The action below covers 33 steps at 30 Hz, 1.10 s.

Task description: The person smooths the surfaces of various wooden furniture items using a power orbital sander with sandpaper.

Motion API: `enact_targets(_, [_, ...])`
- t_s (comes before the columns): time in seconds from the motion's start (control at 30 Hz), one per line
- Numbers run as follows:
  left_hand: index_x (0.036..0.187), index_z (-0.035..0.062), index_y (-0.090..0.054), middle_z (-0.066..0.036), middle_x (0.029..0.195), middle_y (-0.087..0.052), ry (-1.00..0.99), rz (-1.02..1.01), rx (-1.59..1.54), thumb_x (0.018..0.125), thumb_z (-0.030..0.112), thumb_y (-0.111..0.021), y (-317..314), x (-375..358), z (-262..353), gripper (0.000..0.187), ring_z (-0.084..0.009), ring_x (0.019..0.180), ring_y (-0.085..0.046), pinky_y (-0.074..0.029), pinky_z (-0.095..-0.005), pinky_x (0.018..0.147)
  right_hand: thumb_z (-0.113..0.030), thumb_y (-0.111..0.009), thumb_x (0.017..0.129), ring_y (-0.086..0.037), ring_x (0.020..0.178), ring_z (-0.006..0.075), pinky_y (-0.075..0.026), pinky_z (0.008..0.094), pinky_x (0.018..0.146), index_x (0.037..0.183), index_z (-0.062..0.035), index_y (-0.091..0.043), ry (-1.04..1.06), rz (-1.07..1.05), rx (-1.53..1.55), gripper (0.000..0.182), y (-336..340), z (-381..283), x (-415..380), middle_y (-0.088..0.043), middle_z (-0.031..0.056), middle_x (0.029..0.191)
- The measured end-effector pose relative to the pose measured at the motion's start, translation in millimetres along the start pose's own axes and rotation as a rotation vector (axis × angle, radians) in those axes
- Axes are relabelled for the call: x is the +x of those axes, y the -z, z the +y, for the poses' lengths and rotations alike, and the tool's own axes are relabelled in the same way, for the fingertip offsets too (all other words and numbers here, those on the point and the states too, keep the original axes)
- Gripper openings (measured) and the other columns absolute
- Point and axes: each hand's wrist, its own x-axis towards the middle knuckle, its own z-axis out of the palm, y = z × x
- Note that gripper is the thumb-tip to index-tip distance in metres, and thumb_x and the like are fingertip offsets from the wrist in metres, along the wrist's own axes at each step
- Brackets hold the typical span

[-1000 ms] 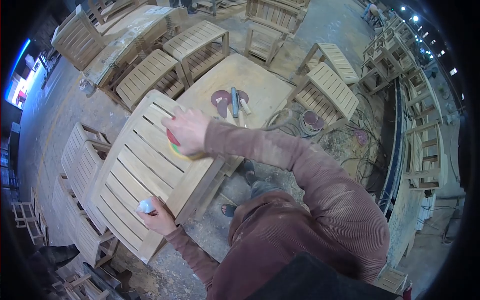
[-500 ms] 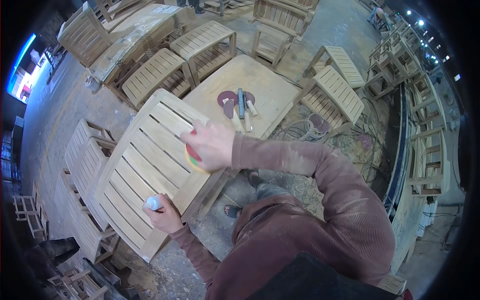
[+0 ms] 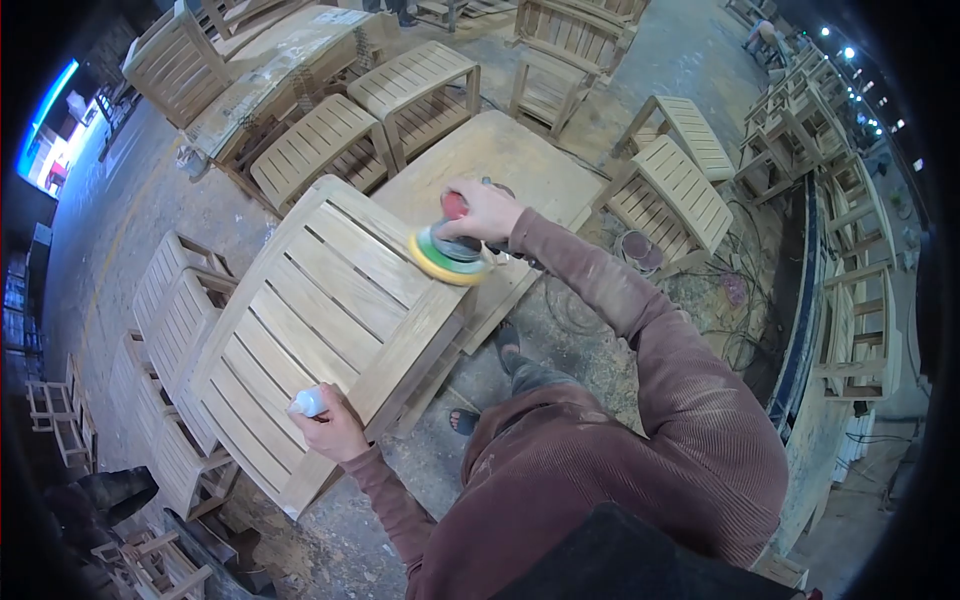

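My right hand [image 3: 485, 212] is wrapped around the top of a round orbital sander [image 3: 445, 262] with a red top and a green and yellow pad. The sander overlaps the right edge of a slatted wooden tabletop [image 3: 395, 345], near its far corner. Down at the near side of the same piece, my left hand [image 3: 338, 432] is closed around a small bottle [image 3: 308, 401], whitish with a pale blue tint. That hand rests at the tabletop's near edge. Dark slots run between the slats.
Beyond the slatted piece lies a dusty work board [image 3: 490, 140], with sanding discs partly hidden behind my right hand. Slatted stools [image 3: 318, 150] stand at the back, and more slatted pieces [image 3: 185, 300] at left. Cables [image 3: 745, 235] lie on the floor at right.
My right hand has moved the sander right and away from me, from over the slats to the far right corner, now covering the discs. My left hand stays with the bottle.
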Motion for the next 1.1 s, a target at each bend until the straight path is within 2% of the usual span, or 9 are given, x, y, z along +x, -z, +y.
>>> enact_targets(0.07, [0.101,0.0007,-0.051,-0.009,0.073,-0.057,-0.053,0.013,-0.005,0.083,0.027,-0.067,-0.9,-2.0,-1.3,0.036,-0.0178,0.058,-0.053,-0.043,-0.0313,0.053,-0.029,-0.075,0.068,-0.059,0.087,0.0195,-0.045,0.0311,0.077,0.098,-0.0044,-0.057,-0.074,-0.055,0.328,0.043,-27.3,59.0,19.2,-0.060,0.0085,0.089])
enact_targets(0.13, [0.101,0.0008,-0.051,-0.009,0.072,-0.057,-0.039,0.006,0.019,0.083,0.028,-0.067,0.5,-4.3,0.3,0.036,-0.0178,0.058,-0.053,-0.043,-0.0313,0.053,-0.023,-0.076,0.069,-0.055,0.088,0.0147,-0.043,0.0294,0.080,0.098,-0.0038,-0.057,-0.125,-0.150,0.444,0.039,-41.2,86.8,27.5,-0.059,0.0057,0.092])
enact_targets(0.2, [0.101,0.0009,-0.051,-0.009,0.072,-0.057,-0.035,0.000,0.039,0.083,0.028,-0.067,-0.5,-0.5,3.9,0.036,-0.0177,0.058,-0.053,-0.043,-0.0313,0.053,-0.024,-0.076,0.069,-0.056,0.091,0.0154,-0.042,0.0294,0.084,0.098,-0.0030,-0.058,-0.229,-0.131,0.419,0.040,-39.4,77.3,26.2,-0.059,0.0063,0.097])
enact_targets(0.27, [0.099,0.0011,-0.052,-0.008,0.069,-0.056,-0.067,0.048,-0.023,0.083,0.028,-0.066,-1.7,-3.0,5.3,0.035,-0.0177,0.056,-0.052,-0.042,-0.0320,0.052,-0.028,-0.075,0.068,-0.059,0.093,0.0211,-0.045,0.0326,0.084,0.100,-0.0048,-0.058,-0.155,-0.078,0.359,0.043,-19.3,43.9,9.9,-0.060,0.0094,0.100])
enact_targets(0.33, [0.098,0.0010,-0.052,-0.008,0.067,-0.055,-0.063,0.045,-0.017,0.083,0.029,-0.066,-0.8,-4.5,2.2,0.034,-0.0177,0.056,-0.052,-0.042,-0.0320,0.051,-0.032,-0.069,0.069,-0.062,0.089,0.0313,-0.049,0.0398,0.078,0.105,-0.0070,-0.056,-0.004,0.059,-0.090,0.045,5.7,-22.2,-14.8,-0.059,0.0170,0.099])
enact_targets(0.4, [0.097,0.0009,-0.052,-0.008,0.066,-0.055,-0.071,0.045,-0.026,0.083,0.029,-0.067,-4.0,-1.7,2.3,0.034,-0.0177,0.055,-0.052,-0.042,-0.0321,0.050,-0.035,-0.065,0.070,-0.063,0.082,0.0387,-0.052,0.0455,0.071,0.108,-0.0088,-0.054,0.085,0.017,-0.252,0.048,1.8,-60.0,-28.5,-0.058,0.0230,0.094])
enact_targets(0.6, [0.096,0.0013,-0.052,-0.011,0.067,-0.056,-0.080,0.135,0.025,0.082,0.030,-0.068,-6.3,-2.9,-1.4,0.036,-0.0217,0.056,-0.054,-0.043,-0.0343,0.050,-0.038,-0.064,0.070,-0.063,0.080,0.0399,-0.052,0.0459,0.070,0.103,-0.0080,-0.053,0.222,0.030,-0.226,0.046,0.3,-75.3,-24.2,-0.059,0.0223,0.090])
enact_targets(0.8, [0.100,0.0016,-0.051,-0.013,0.070,-0.058,-0.050,0.091,0.050,0.083,0.033,-0.066,-2.0,-4.7,6.4,0.039,-0.0247,0.060,-0.057,-0.044,-0.0370,0.053,-0.035,-0.065,0.068,-0.062,0.089,0.0362,-0.050,0.0431,0.078,0.108,-0.0075,-0.053,-0.036,0.054,-0.023,0.050,3.1,-15.3,8.0,-0.062,0.0216,0.095])
enact_targets(1.1, [0.102,-0.0021,-0.052,-0.016,0.076,-0.059,0.017,0.046,-0.010,0.084,0.037,-0.064,-0.6,-1.7,2.5,0.045,-0.0261,0.064,-0.057,-0.045,-0.0369,0.058,-0.037,-0.065,0.071,-0.063,0.079,0.0370,-0.053,0.0454,0.069,0.108,-0.0090,-0.052,0.282,-0.009,-0.300,0.049,-15.4,-84.4,-37.8,-0.058,0.0223,0.091])
